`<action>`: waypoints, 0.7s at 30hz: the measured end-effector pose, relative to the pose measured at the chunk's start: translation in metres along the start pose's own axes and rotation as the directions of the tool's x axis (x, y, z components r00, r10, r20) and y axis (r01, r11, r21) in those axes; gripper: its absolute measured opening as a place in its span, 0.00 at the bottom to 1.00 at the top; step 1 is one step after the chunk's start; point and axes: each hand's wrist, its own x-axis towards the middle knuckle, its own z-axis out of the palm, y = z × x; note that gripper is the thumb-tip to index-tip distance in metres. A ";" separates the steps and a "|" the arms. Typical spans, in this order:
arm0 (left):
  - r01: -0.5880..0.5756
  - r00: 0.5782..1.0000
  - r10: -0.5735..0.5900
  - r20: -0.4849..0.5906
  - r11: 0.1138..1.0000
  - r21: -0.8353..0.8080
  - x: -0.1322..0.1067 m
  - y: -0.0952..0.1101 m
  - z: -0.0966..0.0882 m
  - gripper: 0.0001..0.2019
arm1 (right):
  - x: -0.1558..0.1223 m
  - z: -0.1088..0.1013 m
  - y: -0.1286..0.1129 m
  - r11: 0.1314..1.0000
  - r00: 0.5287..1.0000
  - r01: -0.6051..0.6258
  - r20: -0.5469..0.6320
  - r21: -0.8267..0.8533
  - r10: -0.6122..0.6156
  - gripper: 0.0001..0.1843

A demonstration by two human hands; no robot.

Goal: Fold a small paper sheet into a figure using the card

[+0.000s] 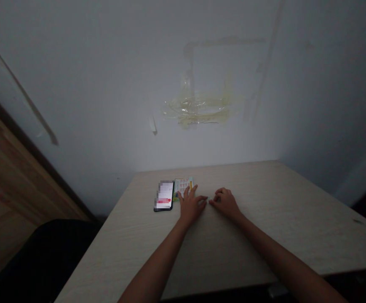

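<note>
My left hand (190, 205) lies flat on a pale wooden table (265, 210), fingers spread, with the fingertips resting on a small colourful printed card or packet (183, 184). My right hand (225, 202) rests beside it with the fingers curled under, its thumb tip close to the left thumb; whether anything is in it is hidden. A phone (164, 195) with a lit screen lies flat just left of the card, a short way from my left hand.
The table stands against a white wall with tape residue (198, 107). A dark chair or seat (44, 256) is at the lower left, beside a wooden panel (9, 185). The room is dim.
</note>
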 end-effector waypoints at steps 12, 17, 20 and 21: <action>0.077 0.997 -0.076 0.007 0.997 -0.022 0.002 0.002 -0.003 0.08 | 0.003 -0.003 -0.003 0.998 0.999 -0.028 0.040 -0.047 0.030 0.12; 0.089 0.996 -0.088 0.032 0.996 -0.029 0.005 -0.002 -0.001 0.08 | 0.003 -0.005 -0.003 0.999 0.998 -0.034 0.049 -0.029 0.036 0.12; 0.084 0.996 -0.083 0.030 0.996 -0.030 0.006 -0.004 0.001 0.08 | 0.003 -0.005 -0.005 0.998 0.998 -0.035 0.054 -0.044 0.038 0.12; 0.083 0.996 -0.082 0.033 0.996 -0.031 0.006 -0.004 0.001 0.08 | 0.002 -0.006 -0.005 0.998 0.998 -0.037 0.055 -0.050 0.039 0.12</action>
